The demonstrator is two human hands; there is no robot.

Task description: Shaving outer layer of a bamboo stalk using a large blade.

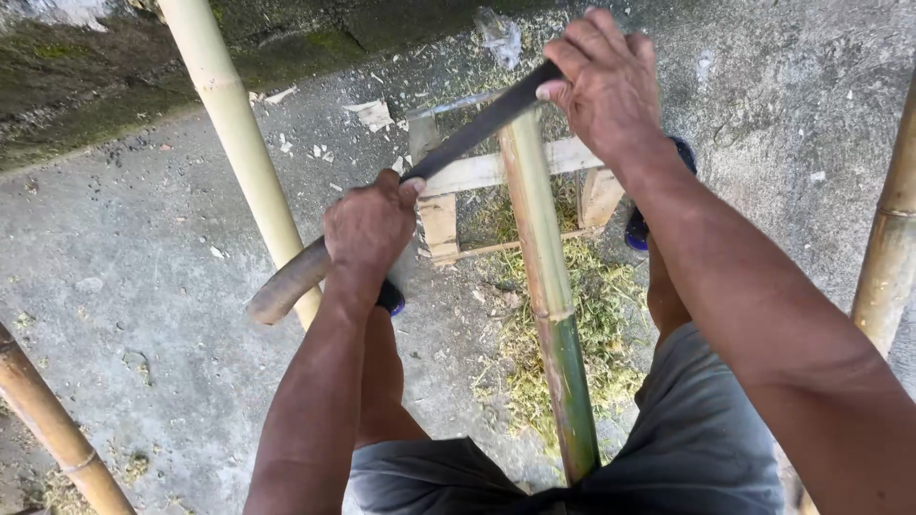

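Grey concrete floor [143,286], rough and speckled. Pale yellow bamboo pole [239,133] leaning across the upper left. Brown bamboo pole [52,424] at the lower left corner, another bamboo pole [887,248] along the right edge. Mossy stone wall [86,67] along the top. Scattered wood chips [372,114] near the wall.

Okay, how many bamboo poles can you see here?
4. One runs up the middle under the blade; one leans at upper left; one sits at lower left; one stands at the right edge. Others may lie outside the view.
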